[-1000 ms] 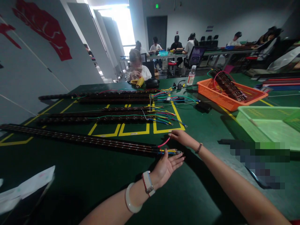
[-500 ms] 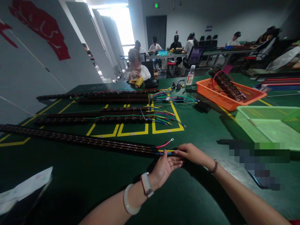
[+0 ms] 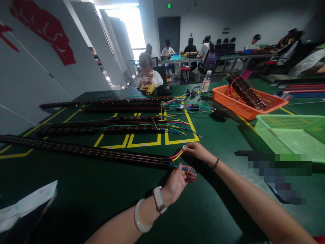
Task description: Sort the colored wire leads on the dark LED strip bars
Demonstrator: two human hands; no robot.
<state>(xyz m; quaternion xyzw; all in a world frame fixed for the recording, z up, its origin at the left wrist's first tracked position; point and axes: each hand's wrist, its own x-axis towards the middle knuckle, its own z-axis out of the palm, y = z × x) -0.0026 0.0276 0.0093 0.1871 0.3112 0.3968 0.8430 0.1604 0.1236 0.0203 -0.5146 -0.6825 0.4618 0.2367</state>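
Note:
A long black strip (image 3: 83,151) lies across the green table (image 3: 218,142) in front of me, with coloured wires at its right end. My right hand (image 3: 196,150) pinches the yellow wire (image 3: 178,155) beside the red wire (image 3: 175,155) and holds it up and away from the strip. My left hand (image 3: 179,179), palm up, lies under the blue wire (image 3: 182,167) at the strip's end, fingers curled around it.
More black strips (image 3: 114,123) with coloured wires lie farther back inside yellow floor-tape markings. An orange basket (image 3: 243,106) and a green basket (image 3: 286,135) stand at right. A water bottle (image 3: 207,82) and seated people are beyond. White paper (image 3: 27,203) lies at left.
My right hand went from the red wire down to the wire bundle, then lifted back up with the yellow wire. My left hand's fingers curled slightly.

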